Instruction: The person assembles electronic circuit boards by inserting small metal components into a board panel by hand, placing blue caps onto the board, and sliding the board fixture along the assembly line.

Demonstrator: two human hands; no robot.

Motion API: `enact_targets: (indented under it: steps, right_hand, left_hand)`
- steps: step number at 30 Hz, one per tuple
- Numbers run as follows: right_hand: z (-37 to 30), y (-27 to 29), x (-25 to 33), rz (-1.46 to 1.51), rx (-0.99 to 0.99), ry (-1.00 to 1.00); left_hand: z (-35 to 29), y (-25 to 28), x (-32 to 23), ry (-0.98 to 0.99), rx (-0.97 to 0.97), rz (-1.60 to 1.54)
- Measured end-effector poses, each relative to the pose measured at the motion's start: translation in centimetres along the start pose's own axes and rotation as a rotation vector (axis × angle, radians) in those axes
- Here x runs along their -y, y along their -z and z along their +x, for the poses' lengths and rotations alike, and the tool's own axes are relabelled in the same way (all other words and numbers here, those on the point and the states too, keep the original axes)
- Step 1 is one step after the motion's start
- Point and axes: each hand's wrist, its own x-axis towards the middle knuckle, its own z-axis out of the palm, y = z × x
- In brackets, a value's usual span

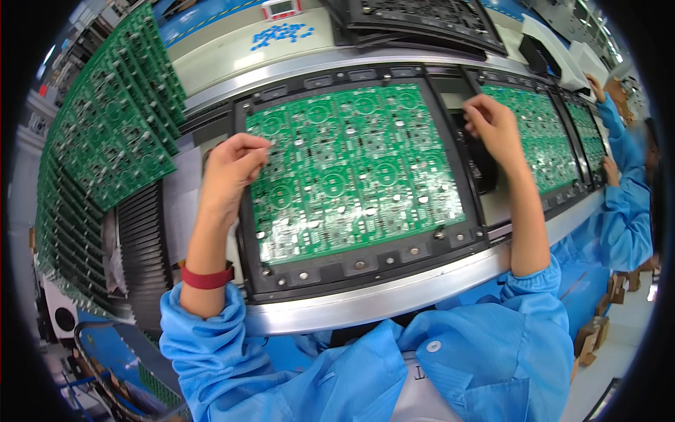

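Observation:
A green circuit board panel (334,183) lies flat in a black carrier frame (365,264) right in front of me. It is covered with small components and printed circles. Over the panel's left edge is my left hand (232,165), its thumb and fingers pinched together. Whatever they may hold is too small to see. My right hand (496,130) hovers above the gap right of this carrier, fingertips curled together. I cannot make out anything between them. A second green circuit board panel (538,133) sits in another carrier just beyond that hand.
At left, several green boards (112,119) stand upright in a black slotted rack (144,225). Small blue parts (281,34) lie on the far ledge, beside stacked black carriers (422,21). A metal rail (373,297) runs along the near side. A co-worker's hand (610,170) is at far right.

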Motion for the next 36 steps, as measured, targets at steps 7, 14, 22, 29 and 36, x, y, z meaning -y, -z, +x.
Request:
enact_targets:
  steps: [7,14,22,29,36]
  right_hand:
    - [-1.0,-1.8,-3.4,-0.208,0.316,-0.262]
    - [-1.3,-2.5,-4.4,-0.134,0.370,-0.492]
    - [-1.3,-2.4,-3.2,-0.283,0.412,-0.522]
    - [-1.4,-2.2,-2.7,-0.377,0.426,-0.472]
    - [-1.1,-2.3,-4.3,-0.444,0.454,-0.377]
  left_hand:
    - [0.4,0.1,1.5,-0.098,-0.025,0.257]
    - [0.3,-0.8,1.5,-0.172,-0.039,0.538]
    - [0.7,-0.9,2.8,-0.243,-0.073,0.649]
    - [0.2,-2.2,1.9,-0.283,-0.110,0.849]
    - [0.1,-2.8,2.2,-0.399,-0.150,0.951]
